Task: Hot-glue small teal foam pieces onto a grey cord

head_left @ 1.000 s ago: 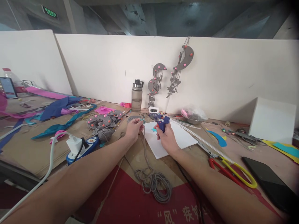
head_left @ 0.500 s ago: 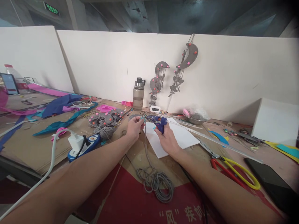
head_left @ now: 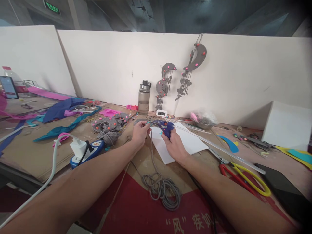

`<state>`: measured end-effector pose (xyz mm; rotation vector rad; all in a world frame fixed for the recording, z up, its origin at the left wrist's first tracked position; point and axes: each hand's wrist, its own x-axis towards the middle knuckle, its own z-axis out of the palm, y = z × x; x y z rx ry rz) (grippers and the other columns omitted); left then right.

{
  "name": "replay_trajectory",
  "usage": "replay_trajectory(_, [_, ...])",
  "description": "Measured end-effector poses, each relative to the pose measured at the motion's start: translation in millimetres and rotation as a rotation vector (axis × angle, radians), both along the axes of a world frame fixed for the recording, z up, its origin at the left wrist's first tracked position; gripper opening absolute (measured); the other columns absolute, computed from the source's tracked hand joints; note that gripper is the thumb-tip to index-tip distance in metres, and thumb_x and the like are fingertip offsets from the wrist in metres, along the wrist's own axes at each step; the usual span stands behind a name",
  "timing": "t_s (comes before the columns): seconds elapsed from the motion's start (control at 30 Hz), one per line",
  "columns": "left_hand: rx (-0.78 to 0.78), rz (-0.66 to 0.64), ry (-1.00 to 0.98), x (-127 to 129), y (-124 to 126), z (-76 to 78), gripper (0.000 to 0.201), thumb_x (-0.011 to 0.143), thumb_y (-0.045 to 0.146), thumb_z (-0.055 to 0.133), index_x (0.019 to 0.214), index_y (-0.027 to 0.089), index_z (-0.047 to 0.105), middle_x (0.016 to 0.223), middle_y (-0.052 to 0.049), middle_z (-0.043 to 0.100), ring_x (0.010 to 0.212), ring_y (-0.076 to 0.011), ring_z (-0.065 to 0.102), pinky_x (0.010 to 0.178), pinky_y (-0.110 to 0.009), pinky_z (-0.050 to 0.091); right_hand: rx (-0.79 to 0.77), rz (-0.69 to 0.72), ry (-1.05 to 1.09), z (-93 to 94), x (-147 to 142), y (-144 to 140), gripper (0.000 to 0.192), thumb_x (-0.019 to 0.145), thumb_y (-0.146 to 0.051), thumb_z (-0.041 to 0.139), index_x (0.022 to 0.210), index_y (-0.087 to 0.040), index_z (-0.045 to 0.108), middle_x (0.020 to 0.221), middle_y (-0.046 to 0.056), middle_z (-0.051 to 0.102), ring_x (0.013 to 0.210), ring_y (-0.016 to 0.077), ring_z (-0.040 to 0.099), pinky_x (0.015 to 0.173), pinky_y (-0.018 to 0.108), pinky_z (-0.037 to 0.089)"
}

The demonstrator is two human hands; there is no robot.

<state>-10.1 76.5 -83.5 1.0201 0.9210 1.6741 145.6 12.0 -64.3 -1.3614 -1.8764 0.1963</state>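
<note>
Near the middle of the frame, the right hand (head_left: 173,146) grips a blue glue gun (head_left: 163,126) over white foam board (head_left: 181,144), its nozzle meeting the grey cord (head_left: 153,152) pinched by the left hand (head_left: 140,133).

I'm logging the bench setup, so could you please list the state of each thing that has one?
glue gun: gripped in right hand
grey cord: pinched by left hand, rest coiled
water bottle: upright, capped
scissors: lying flat
power strip: charger plugged in
</note>
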Motion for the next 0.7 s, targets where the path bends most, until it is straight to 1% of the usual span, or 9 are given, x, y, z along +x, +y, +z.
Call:
replay_trajectory(0.1, [0.005, 0.003, 0.0, -0.3, 0.6, -0.6, 0.025, 0.063, 0.029, 0.071, 0.075, 0.015, 0.055, 0.057, 0.003, 0.055, 0.049, -0.0067, 0.051, 0.048, -0.019, 0.038, 0.006, 0.005, 0.002, 0.0, 0.2, -0.4, 0.037, 0.088, -0.029, 0.044, 0.122, -0.014, 0.044, 0.104, 0.015, 0.063, 0.094, 0.0275, 0.06, 0.078, 0.036, 0.045])
replay_trajectory(0.4, [0.004, 0.006, 0.0, 0.1, 0.6, -1.0, 0.024, 0.063, 0.028, 0.071, 0.076, 0.016, 0.055, 0.057, 0.004, 0.054, 0.048, -0.0068, 0.051, 0.047, -0.019, 0.037, 0.017, 0.003, 0.003, -0.9, 0.5, 0.3, 0.037, 0.089, -0.03, 0.043, 0.122, -0.014, 0.044, 0.104, 0.015, 0.063, 0.095, 0.027, 0.061, 0.079, 0.036, 0.045])
replay_trajectory(0.53, [0.016, 0.006, 0.013, -0.3, 1.4, -1.8, 0.023, 0.064, 0.028, 0.069, 0.076, 0.016, 0.055, 0.055, 0.004, 0.054, 0.046, -0.0066, 0.049, 0.046, -0.019, 0.036, -0.009, 0.019, 0.002, 0.0, 0.3, -0.9, 0.039, 0.088, -0.029, 0.044, 0.123, -0.012, 0.043, 0.107, 0.016, 0.063, 0.096, 0.0274, 0.06, 0.08, 0.037, 0.045])
replay_trajectory(0.7, [0.022, 0.001, 0.041, -0.3, 2.1, -3.3, 0.021, 0.066, 0.028, 0.068, 0.075, 0.016, 0.055, 0.055, 0.003, 0.055, 0.046, -0.0064, 0.049, 0.045, -0.019, 0.035, 0.001, 0.002, -0.005, -0.7, 0.2, -0.8, 0.037, 0.089, -0.03, 0.043, 0.122, -0.012, 0.044, 0.104, 0.016, 0.063, 0.094, 0.0274, 0.061, 0.08, 0.037, 0.045])
